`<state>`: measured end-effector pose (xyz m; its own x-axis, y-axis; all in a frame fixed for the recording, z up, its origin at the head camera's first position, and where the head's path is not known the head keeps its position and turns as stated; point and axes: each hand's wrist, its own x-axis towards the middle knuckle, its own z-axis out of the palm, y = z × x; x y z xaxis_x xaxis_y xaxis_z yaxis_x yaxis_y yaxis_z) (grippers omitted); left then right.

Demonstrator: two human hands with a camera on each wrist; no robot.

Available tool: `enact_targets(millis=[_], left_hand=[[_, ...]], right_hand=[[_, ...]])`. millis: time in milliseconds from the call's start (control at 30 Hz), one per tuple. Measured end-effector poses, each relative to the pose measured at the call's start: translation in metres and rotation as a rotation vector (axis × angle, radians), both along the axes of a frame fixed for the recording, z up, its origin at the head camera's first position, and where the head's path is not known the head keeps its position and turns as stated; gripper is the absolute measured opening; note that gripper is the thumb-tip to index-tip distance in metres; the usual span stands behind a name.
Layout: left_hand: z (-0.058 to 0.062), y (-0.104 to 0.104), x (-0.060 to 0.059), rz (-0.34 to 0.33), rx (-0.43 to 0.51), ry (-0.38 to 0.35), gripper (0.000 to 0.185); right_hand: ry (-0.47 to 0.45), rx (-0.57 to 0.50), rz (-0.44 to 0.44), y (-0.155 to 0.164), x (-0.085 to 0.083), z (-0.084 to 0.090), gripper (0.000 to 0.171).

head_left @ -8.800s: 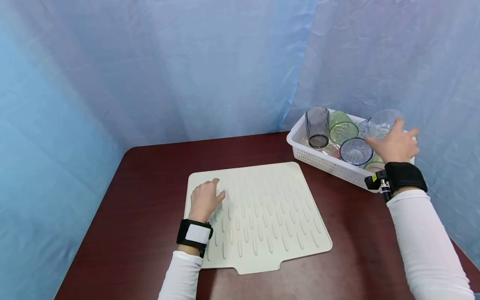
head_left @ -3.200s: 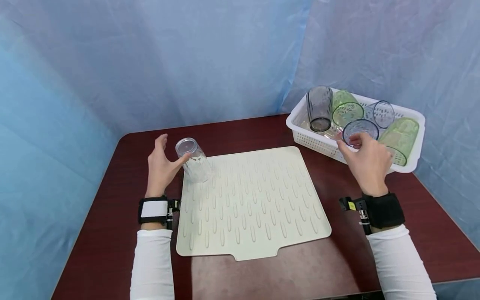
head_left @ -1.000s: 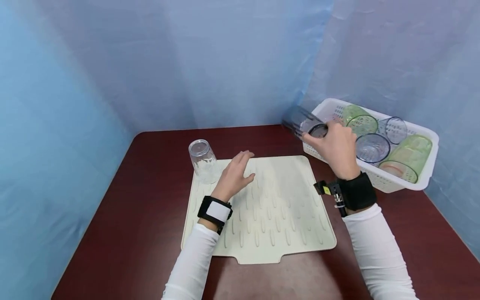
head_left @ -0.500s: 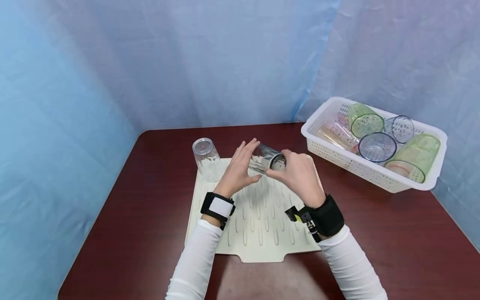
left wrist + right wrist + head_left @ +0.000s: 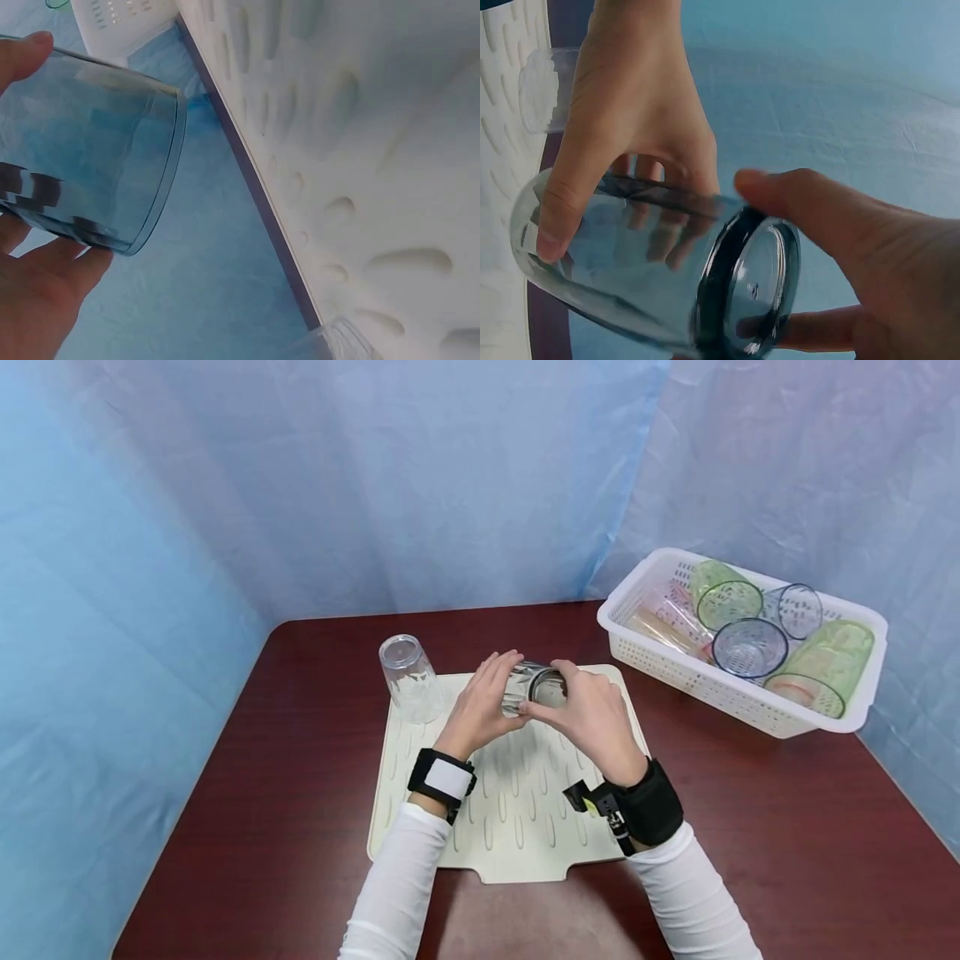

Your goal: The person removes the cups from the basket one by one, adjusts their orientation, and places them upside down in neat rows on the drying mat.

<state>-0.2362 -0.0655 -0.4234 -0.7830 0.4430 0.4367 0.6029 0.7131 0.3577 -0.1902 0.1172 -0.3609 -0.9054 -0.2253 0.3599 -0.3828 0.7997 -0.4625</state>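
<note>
Both hands hold a smoky grey drinking glass (image 5: 536, 687) over the far part of a cream ridged draining mat (image 5: 517, 827). The glass lies nearly on its side, its base toward my right hand (image 5: 596, 718) and its mouth to the left. In the right wrist view, my right thumb and fingers pinch the thick base (image 5: 746, 285). My left hand (image 5: 483, 706) curls thumb and fingers round the body, seen also in the left wrist view close to the open rim (image 5: 169, 172). A clear glass (image 5: 412, 681) stands upside down on the mat's far left corner.
To the right, a white perforated basket (image 5: 697, 681) contains green glasses (image 5: 832, 660), blue-tinted glasses (image 5: 750, 647) and pinkish and amber clear pieces (image 5: 667, 627). The dark red table (image 5: 300, 760) meets blue curtains (image 5: 450, 485) behind and at the sides.
Earlier, the clear glass went from the basket to the mat, upside down. Then my right hand lifted the grey glass out and brought it left; my left hand now grips it too.
</note>
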Motion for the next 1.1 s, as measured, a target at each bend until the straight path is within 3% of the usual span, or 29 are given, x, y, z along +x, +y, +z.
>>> enact_targets(millis=[67,200,267,333,467,567,600,700,833,933,1100], left_hand=[[0.002,0.003,-0.003,-0.003,0.036,-0.041,0.087],[0.003,0.005,-0.012,-0.012,0.152,-0.116,0.085],[0.001,0.004,-0.017,-0.009,0.227,-0.155,0.084],[-0.002,0.002,-0.021,-0.003,0.314,-0.198,0.081],[-0.012,-0.003,-0.027,0.009,0.442,-0.275,0.074],[-0.019,-0.006,-0.030,0.015,0.468,-0.322,0.068],[-0.021,-0.007,-0.031,0.022,0.472,-0.336,0.067],[-0.026,-0.009,-0.033,0.063,0.476,-0.372,0.067],[-0.032,-0.011,-0.036,0.135,0.473,-0.398,0.069],[-0.034,-0.012,-0.037,0.154,0.471,-0.409,0.069],[-0.035,-0.014,-0.039,0.150,0.473,-0.437,0.072]], right_hand=[[0.013,-0.025,-0.001,0.014,-0.015,-0.023,0.078],[0.075,-0.027,-0.067,0.051,-0.052,-0.092,0.082],[0.039,-0.046,-0.072,0.062,-0.051,-0.100,0.078],[-0.036,-0.089,-0.059,0.064,-0.032,-0.084,0.072],[-0.195,-0.158,-0.024,0.055,0.016,-0.029,0.069],[-0.226,-0.166,-0.038,0.052,0.035,-0.014,0.069],[-0.228,-0.172,-0.043,0.052,0.038,-0.014,0.069],[-0.205,-0.167,-0.080,0.059,0.037,-0.035,0.065],[-0.212,-0.183,-0.096,0.063,0.040,-0.040,0.065],[-0.252,-0.207,-0.092,0.060,0.049,-0.023,0.067],[-0.279,-0.201,-0.118,0.062,0.051,-0.021,0.058]])
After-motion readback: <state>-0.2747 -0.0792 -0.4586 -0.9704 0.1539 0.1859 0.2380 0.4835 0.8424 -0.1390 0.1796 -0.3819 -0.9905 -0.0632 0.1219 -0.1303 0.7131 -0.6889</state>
